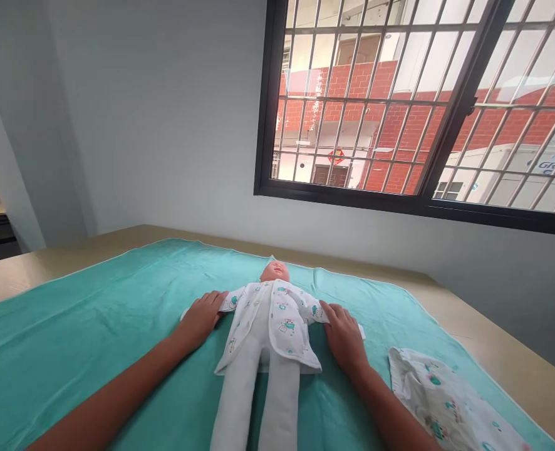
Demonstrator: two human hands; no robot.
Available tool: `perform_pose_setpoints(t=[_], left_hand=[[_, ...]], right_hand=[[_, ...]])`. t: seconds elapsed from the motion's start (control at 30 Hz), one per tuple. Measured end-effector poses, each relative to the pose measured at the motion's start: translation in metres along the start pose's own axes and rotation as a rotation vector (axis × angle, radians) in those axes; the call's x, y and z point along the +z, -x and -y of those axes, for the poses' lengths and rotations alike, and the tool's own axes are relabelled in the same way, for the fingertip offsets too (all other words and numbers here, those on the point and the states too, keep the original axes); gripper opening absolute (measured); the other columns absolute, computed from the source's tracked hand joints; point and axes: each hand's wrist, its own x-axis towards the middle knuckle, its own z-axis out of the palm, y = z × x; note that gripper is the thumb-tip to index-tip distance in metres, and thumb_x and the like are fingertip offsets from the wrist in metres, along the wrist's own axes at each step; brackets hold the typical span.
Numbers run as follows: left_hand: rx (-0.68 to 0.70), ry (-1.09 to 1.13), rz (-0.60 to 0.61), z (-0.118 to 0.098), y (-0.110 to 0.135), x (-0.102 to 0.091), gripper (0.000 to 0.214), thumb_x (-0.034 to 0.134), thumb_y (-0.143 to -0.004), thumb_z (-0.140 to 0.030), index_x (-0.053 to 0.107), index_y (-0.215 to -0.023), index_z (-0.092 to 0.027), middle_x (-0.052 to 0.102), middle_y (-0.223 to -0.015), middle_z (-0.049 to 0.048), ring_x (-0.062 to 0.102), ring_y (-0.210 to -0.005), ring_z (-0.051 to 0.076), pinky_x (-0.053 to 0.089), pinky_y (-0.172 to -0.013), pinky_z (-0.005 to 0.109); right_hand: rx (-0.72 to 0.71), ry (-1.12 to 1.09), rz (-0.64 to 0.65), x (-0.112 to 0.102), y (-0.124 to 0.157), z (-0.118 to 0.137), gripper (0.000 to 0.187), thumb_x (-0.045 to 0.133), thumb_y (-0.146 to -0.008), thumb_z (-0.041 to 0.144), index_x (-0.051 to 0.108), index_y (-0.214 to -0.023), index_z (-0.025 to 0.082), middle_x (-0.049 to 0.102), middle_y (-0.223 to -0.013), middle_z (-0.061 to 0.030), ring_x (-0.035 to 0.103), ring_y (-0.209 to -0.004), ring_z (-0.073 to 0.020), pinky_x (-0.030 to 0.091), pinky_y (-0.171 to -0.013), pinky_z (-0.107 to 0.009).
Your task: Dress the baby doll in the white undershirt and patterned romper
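"Where's the doll (pixel 260 326)?"
"On its back on the teal cloth (pixel 103 319), jacket (pixel 287 313) on; your left hand (pixel 205 316) and right hand (pixel 346 332) each cover a sleeve (pixel 232 302), but I can't tell whether they're gripping"

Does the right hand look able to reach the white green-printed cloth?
Probably yes: the right hand touches a white printed doll sleeve, but the cloth lies nearby on the turquoise fabric sheet, with nothing visible blocking.
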Motion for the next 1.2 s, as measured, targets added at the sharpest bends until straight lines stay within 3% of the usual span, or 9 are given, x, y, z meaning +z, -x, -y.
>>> perform_pose_setpoints(t=[0.17, 0.33, 0.47, 0.67, 0.83, 1.03, 1.2], left_hand=[[0.025, -0.035, -0.008, -0.016, -0.024, 0.004, 0.053, 0.047, -0.087, -0.012, 0.041, -0.139, -0.024, 0.057, -0.125, 0.0077, 0.053, -0.11, 0.023, 0.042, -0.091, 0.034], [0.022, -0.046, -0.023, -0.034, -0.049, 0.014, 0.049, 0.047, -0.09, -0.015, 0.042, -0.138, -0.023, 0.058, -0.123, 0.0087, 0.053, -0.111, 0.024, 0.041, -0.091, 0.036], [0.002, -0.027, -0.033, -0.04, -0.053, 0.023, 0.045, 0.045, -0.093, -0.021, 0.042, -0.137, -0.023, 0.058, -0.124, 0.0095, 0.054, -0.11, 0.026, 0.041, -0.09, 0.038], [0.037, 0.033, -0.074, -0.036, -0.047, 0.03, 0.05, 0.047, -0.088, -0.021, 0.042, -0.137, -0.024, 0.051, -0.138, 0.0093, 0.048, -0.124, 0.028, 0.04, -0.1, 0.041], [0.181, 0.063, -0.11, -0.033, -0.049, 0.038, 0.054, 0.044, -0.086, -0.019, 0.04, -0.14, -0.022, 0.046, -0.144, 0.0106, 0.041, -0.132, 0.029, 0.036, -0.107, 0.045], [0.232, 0.106, -0.154, -0.027, -0.051, 0.048, 0.055, 0.043, -0.087, -0.022, 0.038, -0.142, -0.021, 0.045, -0.145, 0.0116, 0.041, -0.133, 0.03, 0.038, -0.107, 0.047], [0.238, 0.099, -0.16, -0.024, -0.053, 0.053, 0.055, 0.043, -0.087, -0.023, 0.038, -0.142, -0.02, 0.045, -0.144, 0.0125, 0.041, -0.133, 0.03, 0.038, -0.107, 0.047]], right_hand=[[0.058, 0.03, -0.094, -0.001, -0.001, -0.014, 0.051, 0.044, -0.087, 0.011, 0.048, -0.135, 0.026, 0.06, -0.12, -0.0065, 0.054, -0.106, -0.0245, 0.04, -0.086, -0.036], [0.098, 0.068, -0.067, 0.0, -0.002, -0.037, 0.051, 0.045, -0.085, 0.01, 0.05, -0.134, 0.027, 0.061, -0.122, -0.0054, 0.054, -0.107, -0.0242, 0.038, -0.092, -0.038], [0.115, 0.099, -0.04, 0.003, -0.004, -0.051, 0.049, 0.044, -0.088, 0.013, 0.049, -0.135, 0.026, 0.061, -0.125, -0.006, 0.054, -0.111, -0.0243, 0.033, -0.101, -0.042], [0.166, 0.112, 0.106, 0.014, -0.001, -0.044, 0.054, 0.038, -0.09, 0.011, 0.041, -0.142, 0.023, 0.05, -0.142, -0.0089, 0.044, -0.129, -0.0246, 0.02, -0.112, -0.047], [0.221, 0.091, 0.169, 0.014, 0.0, -0.035, 0.055, 0.037, -0.092, 0.014, 0.035, -0.146, 0.021, 0.038, -0.152, -0.0108, 0.035, -0.138, -0.0253, 0.021, -0.113, -0.047], [0.237, 0.022, 0.318, 0.003, 0.003, -0.04, 0.059, 0.041, -0.093, 0.024, 0.027, -0.15, 0.025, 0.027, -0.158, -0.007, 0.025, -0.144, -0.0249, 0.021, -0.115, -0.045], [0.26, 0.02, 0.369, -0.032, 0.035, -0.049, 0.063, 0.045, -0.093, 0.035, 0.024, -0.152, 0.022, 0.021, -0.16, -0.008, 0.018, -0.147, -0.0241, 0.021, -0.117, -0.045]])
